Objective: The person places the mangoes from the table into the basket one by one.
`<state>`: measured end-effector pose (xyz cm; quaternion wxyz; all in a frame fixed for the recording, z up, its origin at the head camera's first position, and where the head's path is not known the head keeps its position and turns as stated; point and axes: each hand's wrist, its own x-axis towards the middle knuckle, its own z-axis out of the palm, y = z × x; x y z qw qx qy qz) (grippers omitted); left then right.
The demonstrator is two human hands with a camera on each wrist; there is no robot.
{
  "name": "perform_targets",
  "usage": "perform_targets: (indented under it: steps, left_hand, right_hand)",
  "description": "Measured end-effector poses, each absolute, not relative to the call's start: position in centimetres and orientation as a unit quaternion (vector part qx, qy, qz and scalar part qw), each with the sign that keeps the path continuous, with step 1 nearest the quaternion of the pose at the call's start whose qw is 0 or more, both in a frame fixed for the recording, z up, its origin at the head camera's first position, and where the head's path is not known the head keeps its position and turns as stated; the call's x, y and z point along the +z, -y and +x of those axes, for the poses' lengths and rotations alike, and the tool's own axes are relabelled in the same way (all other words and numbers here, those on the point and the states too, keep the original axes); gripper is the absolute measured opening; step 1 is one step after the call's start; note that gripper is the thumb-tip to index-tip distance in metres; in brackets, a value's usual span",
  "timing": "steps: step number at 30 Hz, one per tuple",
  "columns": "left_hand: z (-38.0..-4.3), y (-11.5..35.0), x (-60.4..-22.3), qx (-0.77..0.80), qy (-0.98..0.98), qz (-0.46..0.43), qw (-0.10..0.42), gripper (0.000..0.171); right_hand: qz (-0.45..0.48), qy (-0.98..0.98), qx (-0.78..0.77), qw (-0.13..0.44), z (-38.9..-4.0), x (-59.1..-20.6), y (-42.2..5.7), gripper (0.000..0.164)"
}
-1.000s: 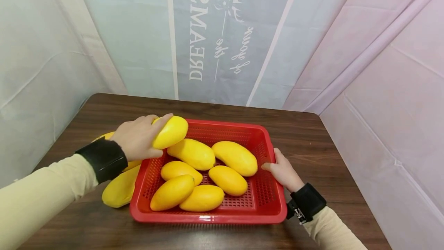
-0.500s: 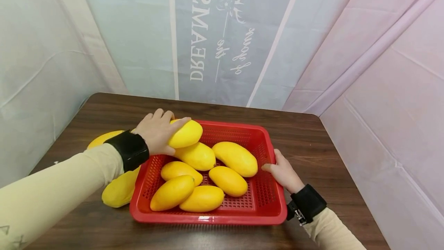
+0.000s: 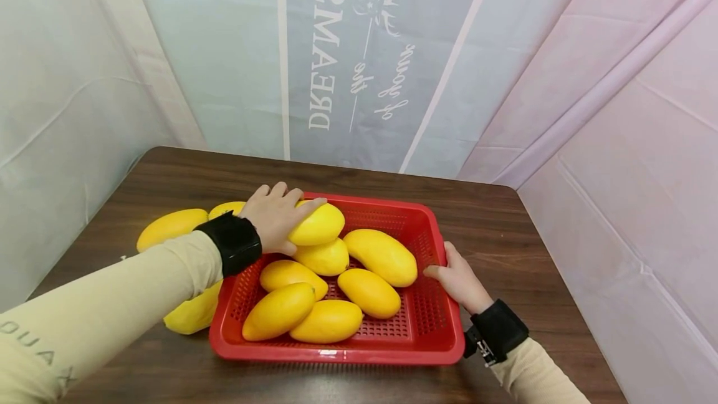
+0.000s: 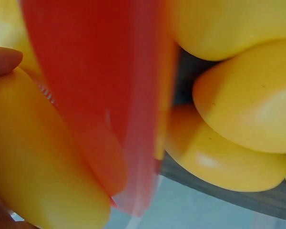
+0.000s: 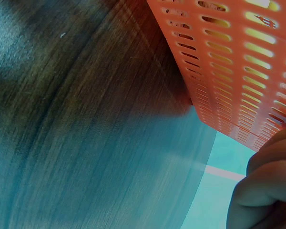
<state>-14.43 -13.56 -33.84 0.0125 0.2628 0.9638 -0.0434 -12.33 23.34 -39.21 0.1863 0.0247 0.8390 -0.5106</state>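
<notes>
Backdrop cloth (image 3: 224,48) hangs behind, pale blue-grey with white stripes and printed lettering (image 3: 327,55), "DREAMS" readable. Dark wood-grain table (image 3: 482,204) in front of it. Red perforated basket (image 3: 336,355) sits upright on the table, its long side toward the person. Cream sleeves on both arms: left sleeve (image 3: 112,304) reaches across the table's left part, right sleeve (image 3: 533,370) comes in from the lower right corner.

Left hand (image 3: 275,220) comes over the basket's left rim, grasping a mango; left wrist view has its digits on opposite sides of the fruit. Right hand (image 3: 461,276) grips the basket's right wall, thumb over the rim to the inside, fingers round the outside.

Held mango (image 3: 321,224), yellow, is inside the rim at the far left part of the basket, above another mango, the covered mango (image 3: 322,259); can't tell if the two touch. Five more basket mangoes (image 3: 381,256) lie in there, spread over the left, middle and far right; near left ones overlap. Table mangoes (image 3: 171,227) lie outside, left of the basket, some touching each other in the left wrist view; full count hidden by the arm. Smallest: black wristbands (image 3: 231,242), one per wrist.
</notes>
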Motion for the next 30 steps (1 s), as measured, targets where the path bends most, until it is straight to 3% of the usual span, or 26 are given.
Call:
perform_targets:
  steps: [13,30]
  left_hand:
    - [-14.72,13.33,-33.96,-0.006,-0.962,0.27,0.03,0.094]
    - [-14.31,13.8,-33.7,0.02,-0.964,0.262,0.04,0.108]
  right_hand:
    - [0.023,-0.84,-0.51,0.182,-12.13,-39.15,-23.27,0.049]
    - [0.021,-0.84,-0.511,0.183,-12.24,-39.11,-23.27,0.049]
